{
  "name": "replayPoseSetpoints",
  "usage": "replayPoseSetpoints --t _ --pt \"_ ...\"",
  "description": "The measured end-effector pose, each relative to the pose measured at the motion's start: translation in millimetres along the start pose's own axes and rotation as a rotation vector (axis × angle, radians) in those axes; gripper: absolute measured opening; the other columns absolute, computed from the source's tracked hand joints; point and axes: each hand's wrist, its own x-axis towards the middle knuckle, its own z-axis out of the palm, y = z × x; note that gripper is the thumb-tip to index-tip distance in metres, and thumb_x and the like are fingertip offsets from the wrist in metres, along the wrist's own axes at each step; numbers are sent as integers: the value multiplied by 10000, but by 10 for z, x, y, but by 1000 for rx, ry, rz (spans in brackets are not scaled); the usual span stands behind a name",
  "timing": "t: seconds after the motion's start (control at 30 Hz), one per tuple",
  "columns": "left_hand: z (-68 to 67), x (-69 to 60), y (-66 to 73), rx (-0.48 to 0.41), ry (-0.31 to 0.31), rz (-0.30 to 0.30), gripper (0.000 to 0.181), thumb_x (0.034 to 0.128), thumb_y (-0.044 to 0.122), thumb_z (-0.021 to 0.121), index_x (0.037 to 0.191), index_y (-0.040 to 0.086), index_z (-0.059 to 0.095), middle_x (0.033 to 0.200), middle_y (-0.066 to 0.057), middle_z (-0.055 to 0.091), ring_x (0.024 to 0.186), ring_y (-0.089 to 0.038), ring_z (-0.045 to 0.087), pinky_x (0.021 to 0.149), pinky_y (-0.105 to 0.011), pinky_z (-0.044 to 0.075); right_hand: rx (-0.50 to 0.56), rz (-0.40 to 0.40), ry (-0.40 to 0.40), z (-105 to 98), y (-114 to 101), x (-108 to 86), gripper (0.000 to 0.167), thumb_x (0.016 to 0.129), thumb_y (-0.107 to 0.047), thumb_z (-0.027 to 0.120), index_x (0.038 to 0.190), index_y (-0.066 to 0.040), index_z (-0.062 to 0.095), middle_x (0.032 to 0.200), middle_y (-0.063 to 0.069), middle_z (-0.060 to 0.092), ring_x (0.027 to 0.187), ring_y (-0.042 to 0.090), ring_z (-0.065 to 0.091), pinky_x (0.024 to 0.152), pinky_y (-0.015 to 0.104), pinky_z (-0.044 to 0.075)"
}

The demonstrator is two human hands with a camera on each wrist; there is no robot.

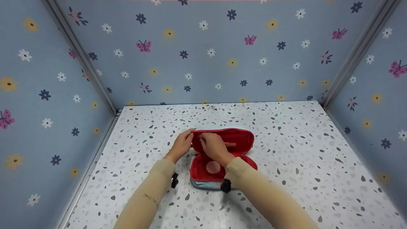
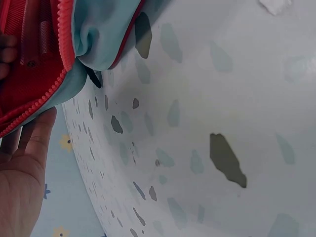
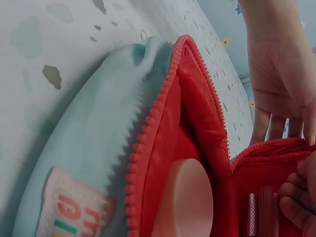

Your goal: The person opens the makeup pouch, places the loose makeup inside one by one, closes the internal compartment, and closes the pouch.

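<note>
Light-blue fabric pouch with red lining (image 1: 197, 171) is lying unzipped on white speckled worktop (image 1: 143, 127), long axis running left to right, raised lid leaning away from person, red interior facing person. Chunky red zip teeth (image 3: 142, 148) are edging opening; pale lettered patch (image 3: 74, 205) is showing on outside. Round pink object (image 1: 213, 167) is sitting in base; slim reddish sticks (image 3: 265, 210) are lining lid. Left hand (image 1: 182, 143) is pinching lid's left rim, fingers behind. Right hand (image 1: 214, 145) is curling inside lid, covering part of lining; cannot tell whether gripping. Right sleeve (image 1: 246, 173) is hiding base's right part; patch lettering is running out of frame.
</note>
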Motion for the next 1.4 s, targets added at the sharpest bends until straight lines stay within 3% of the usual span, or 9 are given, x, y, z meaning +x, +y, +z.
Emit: replayPoseSetpoints --t 0.37,0.73,0.93,1.4 --pt "-4 -8 -9 4 1 2 418 1168 137 430 1535 11 585 1450 -207 682 1259 -305 695 996 -447 632 -37 3 3 55 -73 49 157 1092 -138 654 1161 -75 781 1099 105 815 994 247 771 985 401 645" --pt "50 3 23 5 -3 -6 444 1181 183 410 1580 41 545 1498 -169 661 1329 -298 663 1071 -485 598 -14 24 -33 -49 -9 25 194 1094 -150 656 1210 -100 804 1109 67 830 965 196 776 988 379 646" --pt "42 -11 6 11 -8 0 450 1183 185 407 1591 41 531 1493 -177 660 1320 -308 668 1069 -491 599 5 31 -38 -182 111 -75 220 1074 -147 690 1257 -95 800 1175 69 824 1055 207 785 1005 408 642" --pt "56 26 6 4 -7 2 459 1182 166 398 1595 2 508 1466 -204 670 1280 -321 689 1012 -469 628 -40 -23 82 -644 558 -395 190 1017 -83 736 1195 -49 795 1144 118 819 1073 271 776 1024 446 628"
